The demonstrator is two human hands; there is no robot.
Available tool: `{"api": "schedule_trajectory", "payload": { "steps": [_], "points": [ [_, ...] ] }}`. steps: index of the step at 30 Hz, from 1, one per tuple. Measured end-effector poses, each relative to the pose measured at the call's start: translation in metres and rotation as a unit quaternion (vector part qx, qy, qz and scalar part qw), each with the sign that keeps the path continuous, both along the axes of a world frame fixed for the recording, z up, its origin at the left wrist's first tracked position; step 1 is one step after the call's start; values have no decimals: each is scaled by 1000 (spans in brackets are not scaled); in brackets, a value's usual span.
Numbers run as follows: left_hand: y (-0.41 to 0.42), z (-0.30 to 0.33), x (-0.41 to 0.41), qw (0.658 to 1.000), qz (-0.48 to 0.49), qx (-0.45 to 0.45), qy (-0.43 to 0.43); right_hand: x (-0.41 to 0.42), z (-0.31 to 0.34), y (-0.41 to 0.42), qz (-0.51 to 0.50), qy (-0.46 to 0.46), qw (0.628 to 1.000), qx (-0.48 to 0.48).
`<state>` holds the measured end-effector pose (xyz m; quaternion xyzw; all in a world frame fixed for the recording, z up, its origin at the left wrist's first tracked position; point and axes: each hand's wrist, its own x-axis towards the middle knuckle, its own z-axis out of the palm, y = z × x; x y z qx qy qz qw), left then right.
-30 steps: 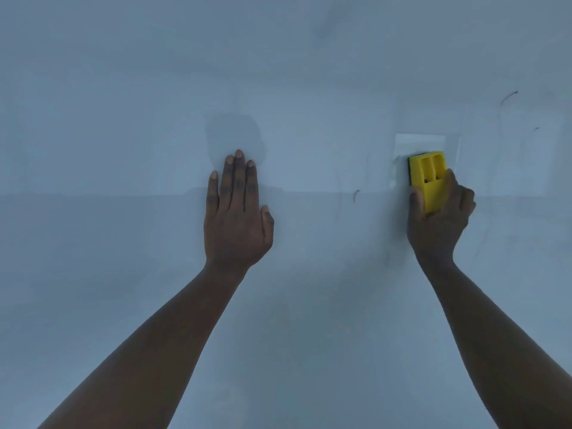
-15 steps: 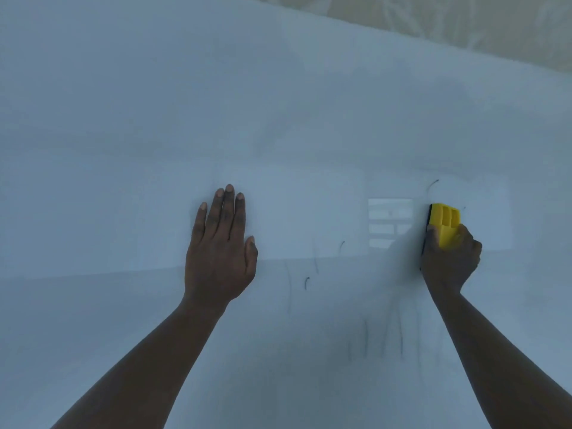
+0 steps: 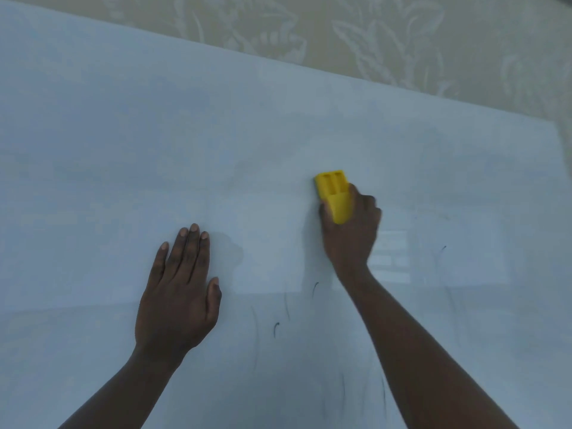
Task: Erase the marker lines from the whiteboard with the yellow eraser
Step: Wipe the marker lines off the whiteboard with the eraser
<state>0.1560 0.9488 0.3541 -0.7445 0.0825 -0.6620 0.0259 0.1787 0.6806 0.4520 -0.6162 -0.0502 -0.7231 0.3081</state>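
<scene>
Pale wallpaper [image 3: 371, 41] with a leafy pattern runs above the whiteboard [image 3: 123, 150] that fills our view. Our right hand [image 3: 351, 230] is clenched around the yellow eraser [image 3: 335, 196], pressing it against the board just right of centre, with its upper end poking out above the fingers. Our left hand [image 3: 179, 292] lies flat and released on the board, fingers together, well apart from the eraser. A few thin dark marker lines [image 3: 275, 329] (faint, mostly short curls) show below and between the hands, others further right.
</scene>
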Motion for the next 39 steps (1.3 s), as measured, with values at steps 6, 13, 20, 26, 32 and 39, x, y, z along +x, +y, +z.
{"api": "schedule_trajectory", "payload": {
  "steps": [6,13,20,26,32,39],
  "points": [
    [2,-2,-2,1000,-11,1,-18,-9,-76,65,43,-56,978,-195],
    [5,-9,0,1000,1,-8,-23,-3,-218,52,70,-34,903,-423],
    [3,-12,-1,1000,-1,-16,-9,-3,-261,15,36,-36,815,-578],
    [2,-12,-2,1000,12,-8,0,10,-150,-22,20,-40,945,-324],
    [-19,-6,-7,999,-14,29,-6,23,-104,-80,-4,-10,999,-52],
    [-126,33,8,995,-39,91,7,27,-83,-136,-15,40,999,14]
  ]
}}
